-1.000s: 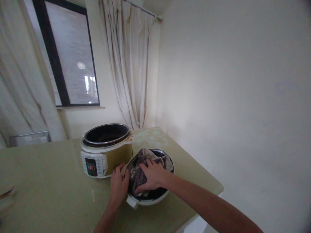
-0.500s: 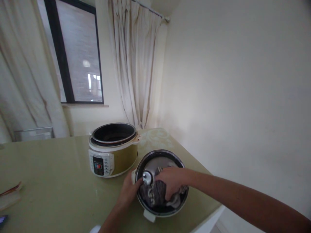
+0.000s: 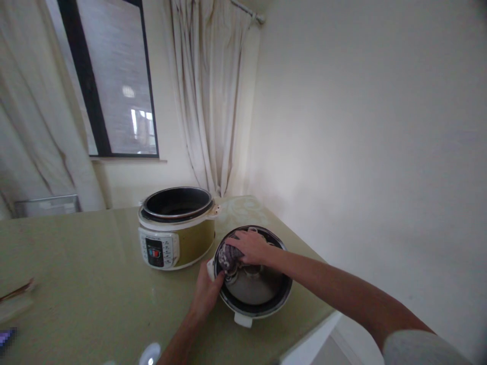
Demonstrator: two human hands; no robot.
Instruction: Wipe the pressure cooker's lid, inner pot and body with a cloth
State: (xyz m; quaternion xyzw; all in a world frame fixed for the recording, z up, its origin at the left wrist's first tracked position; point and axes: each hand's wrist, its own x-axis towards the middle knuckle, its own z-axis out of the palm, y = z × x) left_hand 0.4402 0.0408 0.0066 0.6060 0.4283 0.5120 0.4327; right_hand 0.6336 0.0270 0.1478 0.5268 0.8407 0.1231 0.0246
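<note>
An upturned cooker lid (image 3: 262,299) with a metal inner plate lies on the green table (image 3: 83,284), right of the gold and white electric cooker (image 3: 177,228). My right hand (image 3: 249,247) presses a crumpled grey patterned cloth (image 3: 227,256) against the far left inside of the lid, fingers closed over it. My left hand (image 3: 208,293) grips the lid's left rim, steadying it. The cooker stands open with its dark inner pot showing.
The table's right edge runs just past the lid, with floor below. A curtain (image 3: 213,96) and a window (image 3: 114,86) stand behind the table. Some flat things lie at the table's left edge (image 3: 15,299). A white round object (image 3: 149,353) shows at the bottom.
My right hand has carried the cloth from the lid's near side up to its far left part, uncovering the metal plate. The left hand stays on the rim.
</note>
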